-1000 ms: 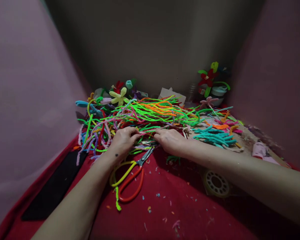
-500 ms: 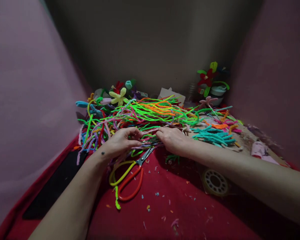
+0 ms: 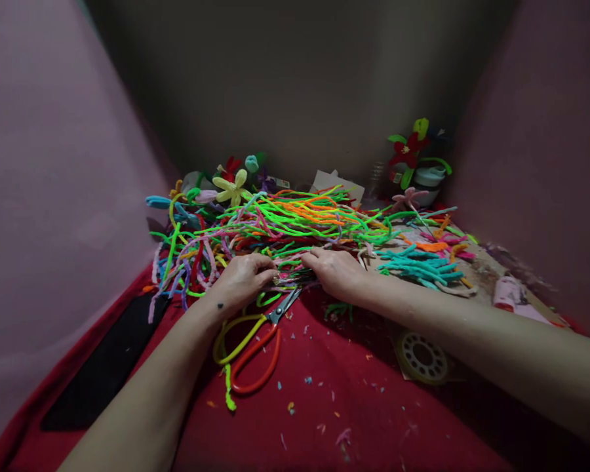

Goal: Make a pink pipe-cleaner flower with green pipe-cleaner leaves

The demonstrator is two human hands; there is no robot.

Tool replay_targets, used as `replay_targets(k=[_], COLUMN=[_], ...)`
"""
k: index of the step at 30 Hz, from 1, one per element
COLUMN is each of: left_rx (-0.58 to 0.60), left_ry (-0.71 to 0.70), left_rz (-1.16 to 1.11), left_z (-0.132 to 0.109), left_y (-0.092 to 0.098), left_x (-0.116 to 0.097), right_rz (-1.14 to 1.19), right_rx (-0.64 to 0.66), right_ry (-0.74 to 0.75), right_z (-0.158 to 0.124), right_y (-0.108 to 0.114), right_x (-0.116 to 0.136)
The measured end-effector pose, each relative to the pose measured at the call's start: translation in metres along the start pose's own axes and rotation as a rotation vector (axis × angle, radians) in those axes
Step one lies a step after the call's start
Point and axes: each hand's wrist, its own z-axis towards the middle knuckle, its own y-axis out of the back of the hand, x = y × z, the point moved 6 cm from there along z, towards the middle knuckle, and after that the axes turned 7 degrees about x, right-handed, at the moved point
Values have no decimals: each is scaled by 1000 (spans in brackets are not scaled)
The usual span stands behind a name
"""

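Observation:
A large heap of fuzzy pipe cleaners [image 3: 309,219] in green, orange, pink and other colours spreads before me. My left hand [image 3: 243,280] is at its near edge, with thumb and fingers closed round some pipe cleaners. To the right of it, my right hand [image 3: 338,272] pinches into the same strands, its fingertips partly hidden behind the knuckles. A small gap parts the two hands. Just below them lie scissors [image 3: 275,318] with one yellow and one red handle, their blades pointing toward the heap.
Turquoise pipe cleaners [image 3: 417,265] lie at the right. A roll of tape [image 3: 423,357] sits below my right forearm. At left is a flat black object [image 3: 108,360]. Pipe-cleaner flowers [image 3: 232,189] and a cup [image 3: 429,178] stand behind. Scraps dot the red cloth [image 3: 354,393].
My left hand has shifted slightly right and its fingers have drawn closer together. My right hand has moved a little left and up, staying at the strands.

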Motion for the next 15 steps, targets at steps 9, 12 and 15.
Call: replay_targets(k=[9, 12, 15], left_rx=[-21, -33, -47], left_ry=[33, 43, 51], left_rz=[-15, -18, -14], left_z=[2, 3, 3], left_y=[-1, -1, -1], left_x=[6, 9, 11], right_rz=[10, -18, -19], right_rx=[-9, 16, 6], right_ry=[62, 45, 30], right_z=[6, 10, 11], right_y=[-3, -5, -4], right_x=[16, 18, 16])
